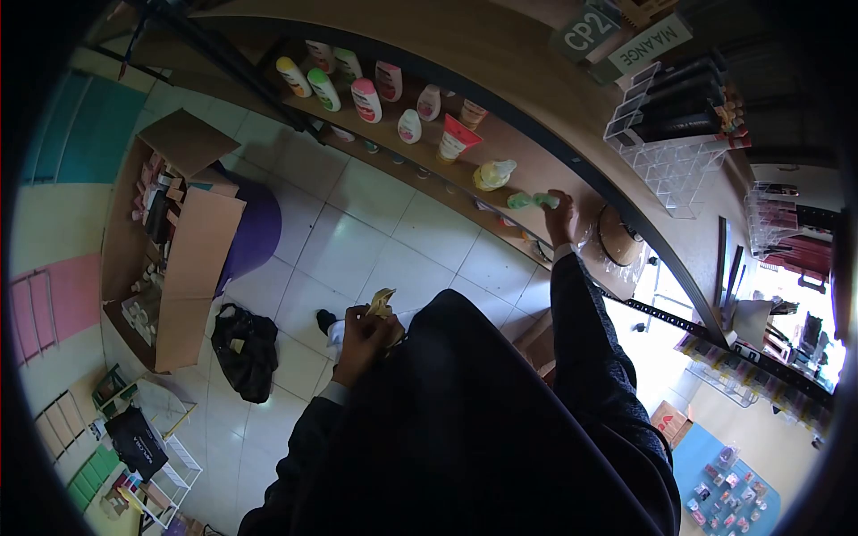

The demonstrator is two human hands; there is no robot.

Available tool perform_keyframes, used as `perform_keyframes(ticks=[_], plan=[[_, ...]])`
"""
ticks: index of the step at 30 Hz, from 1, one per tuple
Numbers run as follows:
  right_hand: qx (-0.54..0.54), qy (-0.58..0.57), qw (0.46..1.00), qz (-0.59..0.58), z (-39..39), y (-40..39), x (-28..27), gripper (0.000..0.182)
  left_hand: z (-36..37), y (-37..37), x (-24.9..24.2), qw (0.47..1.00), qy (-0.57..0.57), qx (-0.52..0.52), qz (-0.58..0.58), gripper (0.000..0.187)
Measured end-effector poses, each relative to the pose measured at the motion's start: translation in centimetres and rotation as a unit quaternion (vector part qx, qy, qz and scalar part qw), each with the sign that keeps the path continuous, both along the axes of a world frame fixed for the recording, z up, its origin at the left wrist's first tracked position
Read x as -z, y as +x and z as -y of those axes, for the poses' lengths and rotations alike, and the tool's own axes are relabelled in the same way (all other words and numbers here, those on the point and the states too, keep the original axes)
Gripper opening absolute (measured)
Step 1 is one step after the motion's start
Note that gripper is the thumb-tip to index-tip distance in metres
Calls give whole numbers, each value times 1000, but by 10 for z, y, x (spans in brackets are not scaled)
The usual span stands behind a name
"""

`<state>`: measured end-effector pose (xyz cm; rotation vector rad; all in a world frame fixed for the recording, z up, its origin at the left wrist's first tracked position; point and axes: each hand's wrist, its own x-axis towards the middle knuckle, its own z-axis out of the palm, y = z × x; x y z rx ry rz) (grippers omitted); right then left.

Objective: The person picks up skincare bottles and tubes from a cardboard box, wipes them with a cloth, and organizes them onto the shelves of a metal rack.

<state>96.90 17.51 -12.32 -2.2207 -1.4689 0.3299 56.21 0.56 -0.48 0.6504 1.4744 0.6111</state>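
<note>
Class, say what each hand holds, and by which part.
Left grip: a yellowish cloth, by its lower part. Right grip: a green bottle, by its right end.

Cloth (pixel 382 301) partly hidden by left fingers (pixel 356 322), bottle labels (pixel 366 102) unreadably small

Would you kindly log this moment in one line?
left hand: holds yellowish cloth | right hand: holds green bottle | other bottles: on shelf
</note>
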Motion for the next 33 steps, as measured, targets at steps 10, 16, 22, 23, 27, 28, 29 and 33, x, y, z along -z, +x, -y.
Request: perform_keyframes(ticks=[10,16,22,23,27,28,29,33], plan=[[-178,-50,983,-11,-65,21,11,32,2,-15,-4,997,-13,50,-65,47],[-195,-68,978,-11,-66,17,20,34,24,-21,44,999,-15,-2,-38,41],[-168,-53,984,-8,-64,12,24,35,21,-25,51,993,57,55,-92,54],[-169,-53,984,-8,-64,10,22,35,22,-26,52,993,56,54,-92,54],[-174,-101,980,-7,-64,12,15,46,12,-25,40,998,11,-1,-59,39],[-180,-116,977,-10,-64,19,18,50,11,-27,38,998,15,-14,-60,37],[-201,-79,976,4,-66,26,21,56,8,-27,36,998,17,-21,-63,37],[-147,53,987,-26,-56,-6,-47,42,-12,-39,19,990,79,-45,-112,37]])
